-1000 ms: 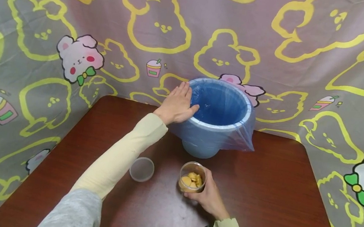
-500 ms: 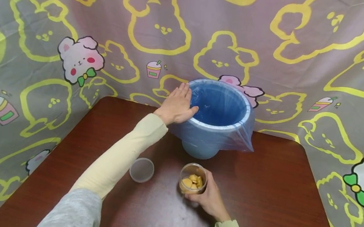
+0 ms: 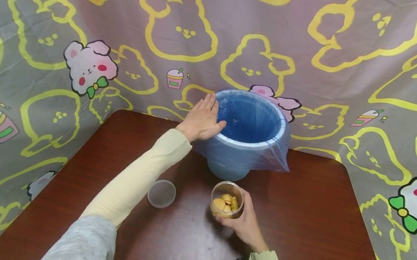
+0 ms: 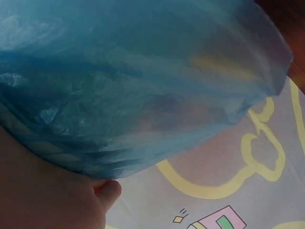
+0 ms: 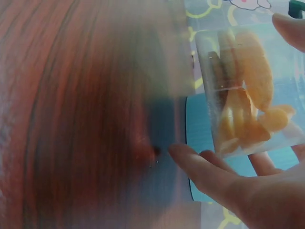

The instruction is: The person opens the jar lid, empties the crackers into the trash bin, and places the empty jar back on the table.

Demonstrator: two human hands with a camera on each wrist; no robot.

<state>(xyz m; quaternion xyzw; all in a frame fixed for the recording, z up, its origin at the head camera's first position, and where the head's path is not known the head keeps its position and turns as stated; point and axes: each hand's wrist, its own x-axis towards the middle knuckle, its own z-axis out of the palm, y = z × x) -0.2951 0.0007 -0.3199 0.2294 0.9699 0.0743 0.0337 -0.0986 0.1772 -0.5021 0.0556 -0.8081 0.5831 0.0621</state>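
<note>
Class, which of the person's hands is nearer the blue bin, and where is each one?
Left. The left hand rests against the left rim of the blue bin; the right hand is farther off, on the person's side of it, holding a clear cup.

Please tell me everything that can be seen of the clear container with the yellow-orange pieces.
The clear container is round and see-through, apparently plastic, with an open top. Yellow-orange pieces, some flat and rounded, lie inside. The right hand grips it from its right side. It is roughly upright and appears lifted off the brown table, on the near side of the blue bin and to the right of a round translucent disc.
</note>
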